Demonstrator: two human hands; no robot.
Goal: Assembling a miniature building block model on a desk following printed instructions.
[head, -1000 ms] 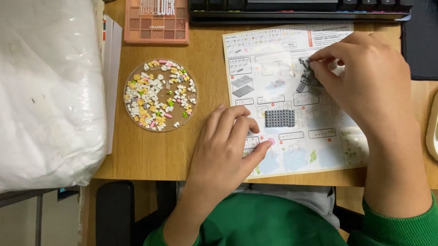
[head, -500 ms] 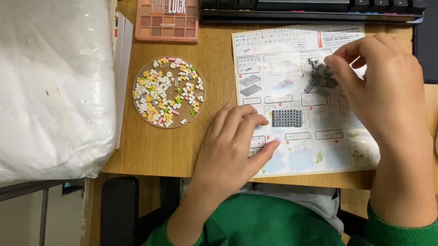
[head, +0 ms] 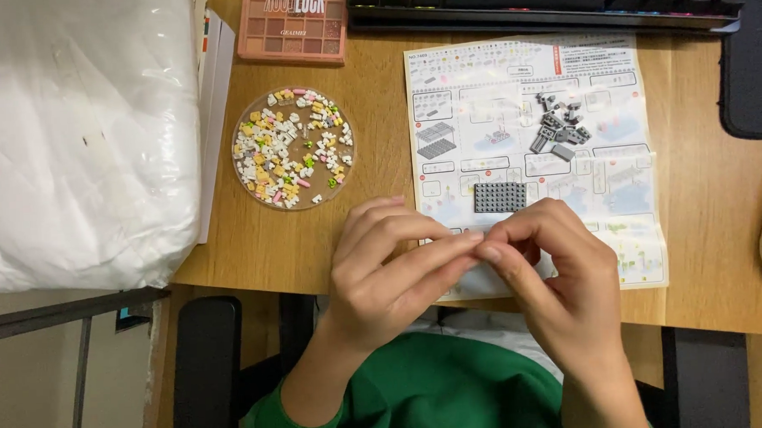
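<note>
A tiny piece, too small to identify, was pinched between the fingertips of the left hand (head: 391, 268) and right hand (head: 552, 275), just below the grey baseplate (head: 499, 196) on the instruction sheet (head: 616, 189), bench (head: 264, 243) beneath.

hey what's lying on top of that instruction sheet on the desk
On the instruction sheet lie a flat grey studded plate and a small heap of grey bricks. Both hands meet fingertip to fingertip over its lower edge, hiding that part and anything pinched between them.
</note>
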